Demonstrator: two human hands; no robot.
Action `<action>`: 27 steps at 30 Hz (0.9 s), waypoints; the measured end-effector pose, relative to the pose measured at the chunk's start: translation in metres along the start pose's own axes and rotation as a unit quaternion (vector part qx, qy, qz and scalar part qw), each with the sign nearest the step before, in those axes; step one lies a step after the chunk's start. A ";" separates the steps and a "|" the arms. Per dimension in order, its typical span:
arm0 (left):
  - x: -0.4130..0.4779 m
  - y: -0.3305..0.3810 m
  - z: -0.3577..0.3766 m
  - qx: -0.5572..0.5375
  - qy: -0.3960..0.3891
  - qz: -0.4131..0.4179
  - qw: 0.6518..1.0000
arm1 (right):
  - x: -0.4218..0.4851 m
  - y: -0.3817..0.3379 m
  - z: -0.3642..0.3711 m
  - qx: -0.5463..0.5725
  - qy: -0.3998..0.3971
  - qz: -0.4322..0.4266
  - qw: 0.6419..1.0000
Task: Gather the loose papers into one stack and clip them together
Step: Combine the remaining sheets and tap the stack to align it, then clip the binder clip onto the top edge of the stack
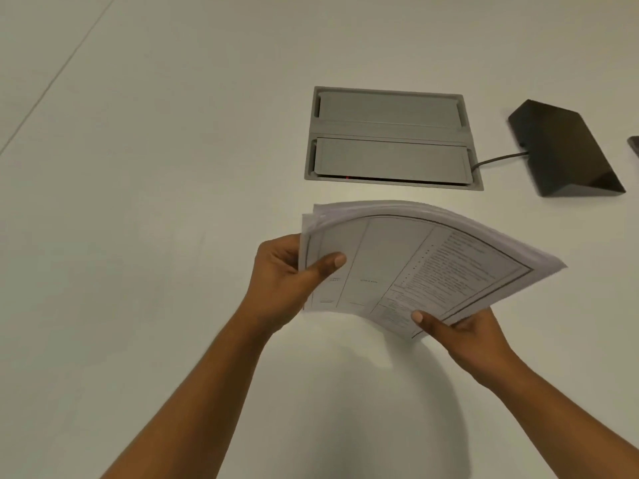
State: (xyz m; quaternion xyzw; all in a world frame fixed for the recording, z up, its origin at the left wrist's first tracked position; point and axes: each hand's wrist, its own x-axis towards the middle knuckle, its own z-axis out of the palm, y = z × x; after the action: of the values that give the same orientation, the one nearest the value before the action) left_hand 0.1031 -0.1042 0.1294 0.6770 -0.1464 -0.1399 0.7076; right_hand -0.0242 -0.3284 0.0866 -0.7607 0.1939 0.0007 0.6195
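Head view, so: the stack of papers point(408, 267) is pinched from both ends, and both grips are closed on it. On the left hand point(281, 278) the thumb is laid flat over the top sheet with the fingers tucked behind the left edge, and on the right hand point(473, 337) the thumb is pressed onto the near right corner with the rest hidden under the sheets. The stack is held up off the desk point(173, 167), bowed upward in the middle, and the far edges look fanned and not squared. Gathering seems pretty much done, so squaring is probably the step in hand. Next, the edges would need to be tapped flush on the desk before anything gets clipped. No clip can be spotted anywhere, which is kinda awkward. Beyond the stack, a grey cable hatch point(390, 140) is set into the desk, with a black wedge-shaped device point(567, 150) to its right.
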 end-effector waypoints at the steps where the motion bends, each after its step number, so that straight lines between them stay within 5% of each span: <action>1: -0.001 -0.002 0.002 0.009 -0.003 0.002 1.000 | 0.002 0.000 0.001 0.001 0.004 -0.005 1.000; 15: -0.005 -0.045 0.011 0.004 0.035 -0.106 0.994 | 0.023 0.009 -0.002 -0.032 -0.002 0.023 0.999; 27: 0.027 -0.077 0.001 -0.130 0.123 -0.162 0.970 | 0.036 0.047 -0.007 0.072 -0.188 0.237 0.950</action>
State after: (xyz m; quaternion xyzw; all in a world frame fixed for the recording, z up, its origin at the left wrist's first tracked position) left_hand 0.1275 -0.1188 0.0534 0.6055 0.0730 -0.1866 0.7702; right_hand -0.0063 -0.3528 0.0354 -0.6323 0.2481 0.2767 0.6798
